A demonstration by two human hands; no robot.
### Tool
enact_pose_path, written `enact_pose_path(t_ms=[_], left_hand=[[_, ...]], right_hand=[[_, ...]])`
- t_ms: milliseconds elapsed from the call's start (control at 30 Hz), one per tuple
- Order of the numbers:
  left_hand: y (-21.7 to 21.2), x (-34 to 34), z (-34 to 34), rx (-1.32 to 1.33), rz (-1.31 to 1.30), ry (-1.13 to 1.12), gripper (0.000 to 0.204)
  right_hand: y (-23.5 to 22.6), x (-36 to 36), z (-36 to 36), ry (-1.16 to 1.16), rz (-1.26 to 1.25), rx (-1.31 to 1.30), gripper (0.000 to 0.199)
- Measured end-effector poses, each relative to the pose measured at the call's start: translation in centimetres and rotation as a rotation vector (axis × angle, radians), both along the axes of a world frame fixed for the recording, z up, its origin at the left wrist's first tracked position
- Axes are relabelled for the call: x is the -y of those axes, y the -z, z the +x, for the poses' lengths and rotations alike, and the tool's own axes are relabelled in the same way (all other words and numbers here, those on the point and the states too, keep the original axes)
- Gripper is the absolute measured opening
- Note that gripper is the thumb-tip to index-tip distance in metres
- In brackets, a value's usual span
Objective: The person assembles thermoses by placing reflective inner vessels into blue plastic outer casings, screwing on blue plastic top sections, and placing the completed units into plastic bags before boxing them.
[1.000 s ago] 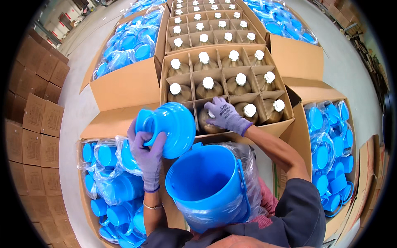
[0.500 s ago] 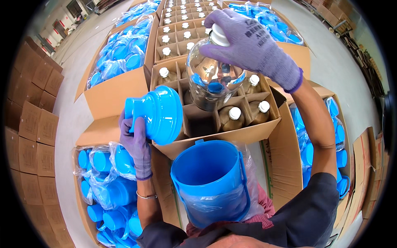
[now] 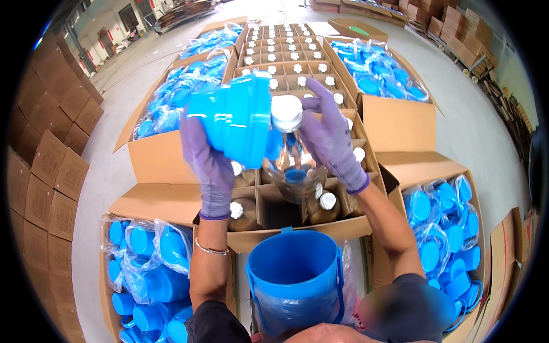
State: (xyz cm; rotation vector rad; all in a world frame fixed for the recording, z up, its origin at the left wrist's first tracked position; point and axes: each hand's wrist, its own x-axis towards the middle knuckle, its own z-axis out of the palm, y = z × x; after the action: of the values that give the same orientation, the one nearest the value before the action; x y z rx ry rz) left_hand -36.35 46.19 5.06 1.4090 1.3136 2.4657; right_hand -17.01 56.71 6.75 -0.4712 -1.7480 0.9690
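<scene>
My left hand (image 3: 207, 157), in a purple knit glove, grips a stepped blue plastic funnel-shaped piece (image 3: 231, 117) from its left side. Its wide end faces right, close to the white cap (image 3: 286, 112) of a large clear bottle (image 3: 294, 171). Gloved likewise, my right hand (image 3: 333, 140) holds the bottle near its neck from the right, some fingers stretched upward; the exact grip is partly hidden. The bottle hangs above a divided carton (image 3: 297, 231) of capped bottles. Nearest me stands a blue bucket (image 3: 297, 308), partly wrapped in clear plastic.
Open cartons of bagged blue plastic parts (image 3: 157, 283) lie at my left and right (image 3: 452, 240), with more farther off. Rows of divided bottle cartons (image 3: 283, 48) stretch away ahead. Stacked brown boxes (image 3: 48, 194) line the left; flattened cardboard (image 3: 503, 251) stands at the right.
The bottle has come lower and upright, with my right hand shifting from atop its cap to the right side. My left hand has raised the blue piece rightward to the cap.
</scene>
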Motion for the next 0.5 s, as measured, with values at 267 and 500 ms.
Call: enact_pose_path(t_ms=[267, 500], left_hand=[[-4.2, 0.3, 4.3, -0.152, -0.187, 0.264, 0.094], [-2.0, 0.5, 4.0, -0.305, -0.303, 0.25, 0.099]], right_hand=[[2.1, -0.7, 1.3, -0.082, -0.328, -0.298, 0.083], [4.9, 0.5, 1.6, -0.065, -0.349, -0.341, 0.068]])
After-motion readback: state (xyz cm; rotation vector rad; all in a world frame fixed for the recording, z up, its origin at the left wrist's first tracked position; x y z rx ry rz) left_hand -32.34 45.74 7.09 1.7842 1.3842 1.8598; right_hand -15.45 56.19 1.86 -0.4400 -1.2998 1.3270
